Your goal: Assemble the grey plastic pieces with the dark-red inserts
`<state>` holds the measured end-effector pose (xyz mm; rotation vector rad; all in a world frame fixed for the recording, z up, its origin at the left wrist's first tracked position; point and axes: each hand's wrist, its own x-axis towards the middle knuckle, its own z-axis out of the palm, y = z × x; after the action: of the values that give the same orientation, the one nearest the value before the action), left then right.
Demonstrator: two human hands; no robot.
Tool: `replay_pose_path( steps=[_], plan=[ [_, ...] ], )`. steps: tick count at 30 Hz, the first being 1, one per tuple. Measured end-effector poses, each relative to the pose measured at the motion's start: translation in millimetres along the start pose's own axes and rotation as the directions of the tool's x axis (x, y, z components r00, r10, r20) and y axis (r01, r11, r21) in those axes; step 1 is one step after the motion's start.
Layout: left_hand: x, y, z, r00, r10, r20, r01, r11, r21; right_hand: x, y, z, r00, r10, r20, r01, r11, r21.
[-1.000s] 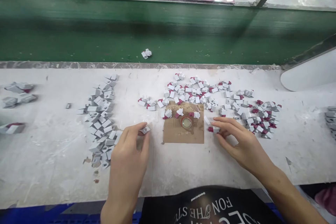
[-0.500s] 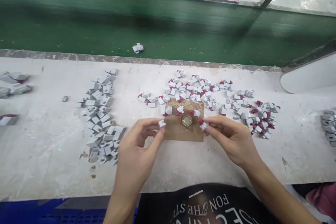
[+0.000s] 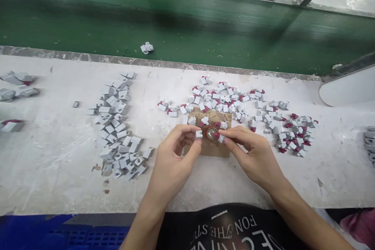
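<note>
Between thumb and fingers my left hand (image 3: 175, 156) pinches a small grey plastic block (image 3: 198, 134). Opposite it, my right hand (image 3: 252, 154) grips a small grey and dark red plastic piece (image 3: 221, 138), its red end over a round bottle-cap-like disc (image 3: 211, 133). That disc rests on a brown square of card (image 3: 215, 150) on the table. A few grey and red pieces (image 3: 205, 120) lie along the card's far part. The two held parts are apart, with the disc between them.
A heap of grey blocks (image 3: 117, 129) lies to the left. Joined grey and red pieces (image 3: 216, 95) spread behind the card, with more (image 3: 295, 134) at right. Beyond the white table (image 3: 58, 164) runs a green belt (image 3: 96, 23) with a grey piece (image 3: 147, 48) on it.
My left hand has moved right with the grey block, toward the disc. My right hand has shifted left, bringing its red end over the disc. The camera view has shifted slightly.
</note>
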<state>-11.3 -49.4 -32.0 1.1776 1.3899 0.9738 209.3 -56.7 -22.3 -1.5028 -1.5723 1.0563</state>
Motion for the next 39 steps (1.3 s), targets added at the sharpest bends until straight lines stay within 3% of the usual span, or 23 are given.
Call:
replay_pose_path(
  steps=[4,8,13,20,27,33,39],
  plan=[
    [4.2,2.4,3.3,0.999,-0.018,0.043,0.021,0.996,-0.088,-1.8,-5.5,-3.2,0.999,0.026,-0.048,-0.022,0.996,0.087],
    [8.7,10.9,9.3,0.993,-0.031,0.117,0.050,0.985,-0.164,-1.6,-8.7,-7.9,0.990,0.105,-0.095,-0.073,0.953,0.295],
    [11.4,19.3,18.1,0.980,-0.017,0.199,0.067,0.966,-0.249,1.6,-5.0,-7.2,0.987,0.143,-0.071,-0.100,0.899,0.426],
    [12.6,18.6,21.7,0.975,-0.012,0.223,0.069,0.967,-0.247,1.2,-2.6,-7.6,0.981,0.180,-0.079,-0.131,0.898,0.421],
    [12.7,15.6,21.5,0.969,0.017,0.248,0.028,0.984,-0.176,1.4,-5.1,-9.3,0.996,0.049,-0.074,-0.028,0.963,0.269],
    [14.7,21.9,16.9,0.943,0.093,0.319,-0.076,0.995,-0.065,4.0,-6.5,-19.6,0.999,-0.029,-0.023,0.035,0.951,0.306],
    [35.9,37.5,25.8,0.894,0.206,0.397,-0.287,0.945,0.155,15.6,-1.3,-29.9,0.999,-0.044,0.021,0.038,0.967,0.254]
  ],
)
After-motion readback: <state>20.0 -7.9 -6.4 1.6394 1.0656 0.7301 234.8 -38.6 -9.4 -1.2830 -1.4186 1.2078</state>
